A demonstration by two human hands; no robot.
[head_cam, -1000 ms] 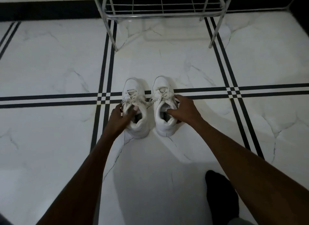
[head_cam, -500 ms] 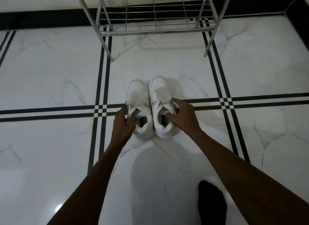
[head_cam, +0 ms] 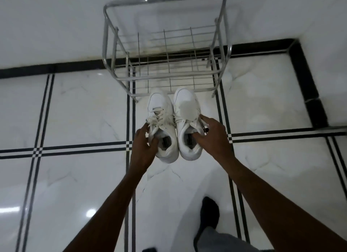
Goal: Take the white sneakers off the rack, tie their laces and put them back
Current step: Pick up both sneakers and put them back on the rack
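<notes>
Two white sneakers are side by side in my hands, toes pointing at the rack. My left hand (head_cam: 143, 145) grips the left sneaker (head_cam: 161, 111) at its collar, thumb inside the opening. My right hand (head_cam: 213, 136) grips the right sneaker (head_cam: 185, 105) the same way, fingers over its tied laces. Both shoes look lifted off the floor, just in front of the wire shoe rack (head_cam: 163, 77). The rack's shelves hold nothing.
The metal rack stands against a white wall with a black skirting (head_cam: 304, 68). The floor is glossy white marble tile with black double lines (head_cam: 75, 148). My foot in a dark sock (head_cam: 209, 214) stands at the lower right.
Both hands have carried the pair of sneakers forward toward the rack and up. The view has tilted up, so the whole rack now shows.
</notes>
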